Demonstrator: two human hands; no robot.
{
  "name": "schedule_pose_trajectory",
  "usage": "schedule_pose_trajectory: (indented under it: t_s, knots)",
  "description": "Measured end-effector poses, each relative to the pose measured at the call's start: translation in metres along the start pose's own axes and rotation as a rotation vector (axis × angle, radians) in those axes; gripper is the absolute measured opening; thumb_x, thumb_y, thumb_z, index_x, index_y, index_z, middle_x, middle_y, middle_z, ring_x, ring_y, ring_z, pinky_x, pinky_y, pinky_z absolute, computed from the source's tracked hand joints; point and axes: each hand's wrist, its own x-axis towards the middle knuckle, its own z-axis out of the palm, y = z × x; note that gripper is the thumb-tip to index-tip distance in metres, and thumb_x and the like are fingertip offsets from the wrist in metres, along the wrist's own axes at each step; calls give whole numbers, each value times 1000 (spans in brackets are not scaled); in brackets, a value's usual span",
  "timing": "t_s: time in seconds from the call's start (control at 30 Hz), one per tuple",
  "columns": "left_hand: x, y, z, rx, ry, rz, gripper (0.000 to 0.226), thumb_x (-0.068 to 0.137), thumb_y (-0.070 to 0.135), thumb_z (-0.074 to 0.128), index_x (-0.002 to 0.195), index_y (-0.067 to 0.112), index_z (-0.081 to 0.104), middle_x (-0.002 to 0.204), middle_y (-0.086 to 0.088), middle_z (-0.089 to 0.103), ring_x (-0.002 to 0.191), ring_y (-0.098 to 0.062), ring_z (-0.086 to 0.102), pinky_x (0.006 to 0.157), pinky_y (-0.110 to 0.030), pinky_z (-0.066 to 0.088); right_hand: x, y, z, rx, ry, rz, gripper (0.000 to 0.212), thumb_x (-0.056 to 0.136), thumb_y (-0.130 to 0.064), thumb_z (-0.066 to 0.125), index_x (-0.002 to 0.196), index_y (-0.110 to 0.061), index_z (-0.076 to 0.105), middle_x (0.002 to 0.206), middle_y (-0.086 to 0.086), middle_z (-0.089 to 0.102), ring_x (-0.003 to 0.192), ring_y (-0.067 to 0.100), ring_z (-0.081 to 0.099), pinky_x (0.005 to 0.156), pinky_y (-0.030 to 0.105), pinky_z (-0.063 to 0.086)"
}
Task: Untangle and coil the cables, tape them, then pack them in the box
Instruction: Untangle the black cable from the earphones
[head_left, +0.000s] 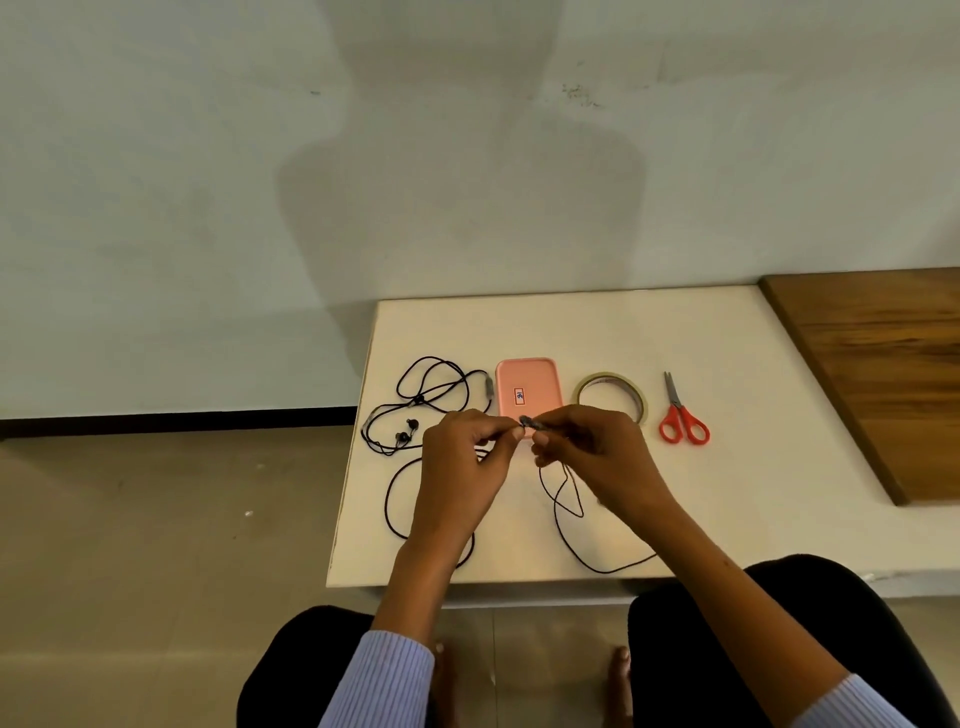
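Note:
A black cable (563, 525) lies in loose loops on the white table (727, 493). My left hand (462, 467) and my right hand (597, 457) meet above the table and both pinch the cable's end plug between fingertips. A black earphone cable (431, 400) with two earbuds lies tangled at the table's left side. A pink box (529, 387) with its lid on sits just behind my hands. A roll of clear tape (613, 395) lies to the right of the box.
Red-handled scissors (683, 418) lie right of the tape. A brown wooden board (883, 374) borders the table on the right. The table's left and near edges drop to a tiled floor. My knees sit under the near edge.

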Motion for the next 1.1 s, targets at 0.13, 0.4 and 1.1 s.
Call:
schedule_pose_trajectory:
  t_s: [0.13, 0.4, 1.1]
  knots:
    - [2, -7, -4, 49, -6, 9, 12, 83, 13, 69, 92, 15, 76, 84, 0, 72, 76, 5, 55, 67, -1, 39, 3, 1, -10, -46, 46, -18, 10, 81, -16, 71, 86, -24, 73, 69, -14, 67, 60, 5, 61, 58, 12, 49]
    - [-2, -3, -1, -42, -91, 63, 29, 82, 13, 70, 111, 16, 70, 108, 8, 68, 97, 2, 60, 83, -2, 41, 4, 10, -7, -174, 26, -62, 3, 82, -23, 70, 84, -24, 73, 73, -18, 64, 74, 7, 61, 65, 16, 47]
    - [8, 54, -38, -34, -69, 97, 13, 85, 11, 67, 93, 15, 76, 76, 15, 63, 74, 5, 58, 67, -8, 44, -15, -50, -57, -145, -34, -125, 13, 75, -13, 76, 88, -14, 77, 80, -5, 73, 76, 2, 67, 72, 10, 48]
